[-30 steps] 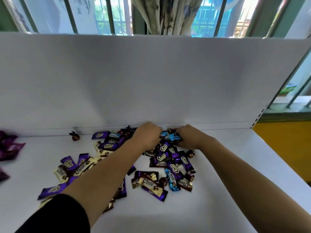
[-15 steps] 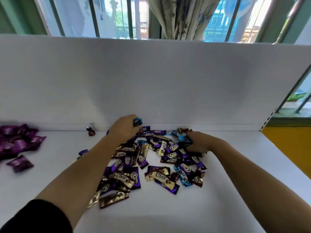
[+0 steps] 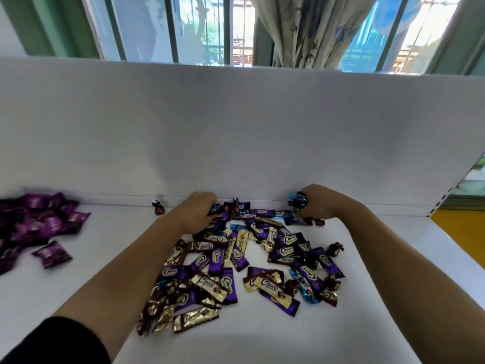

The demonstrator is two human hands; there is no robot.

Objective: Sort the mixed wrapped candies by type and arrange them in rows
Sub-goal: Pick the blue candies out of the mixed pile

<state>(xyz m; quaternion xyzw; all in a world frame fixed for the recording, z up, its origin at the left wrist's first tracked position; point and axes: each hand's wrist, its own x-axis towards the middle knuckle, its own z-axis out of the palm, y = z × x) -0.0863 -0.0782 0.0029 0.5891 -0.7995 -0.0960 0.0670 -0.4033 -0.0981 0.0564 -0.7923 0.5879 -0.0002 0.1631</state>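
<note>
Daylight is coming through a barred window (image 3: 199,27) and a curtain (image 3: 301,30) behind a tall white back board (image 3: 236,127), and a white table (image 3: 262,337) is running out below it. At far left, a separate heap of magenta candies (image 3: 39,224) is lying close to the board. One small round candy (image 3: 158,207) is sitting alone by the board, between that heap and the left hand (image 3: 198,211). That hand is resting on the far edge of the mixed pile (image 3: 236,264) with its fingers bent down among the wrappers; I cannot tell whether they are pinching one. The pile is spreading across the middle of the table, with purple, gold and blue bars overlapping and a dark twist-wrapped piece (image 3: 336,248) lying at its right fringe. Further right, the right hand (image 3: 319,206) is hovering near the board with its fingers closed round a blue candy (image 3: 297,200).

These pieces are looking light, with slick, crinkly foil, so they are likely to skate when nudged. Pinching a bar across its middle is probably giving the surest hold. Bare table is lying in front of the pile and to its right, up to the edge where the yellow floor (image 3: 462,232) is showing. Rows are best kept back from that drop, and the board is closing off the far side.
</note>
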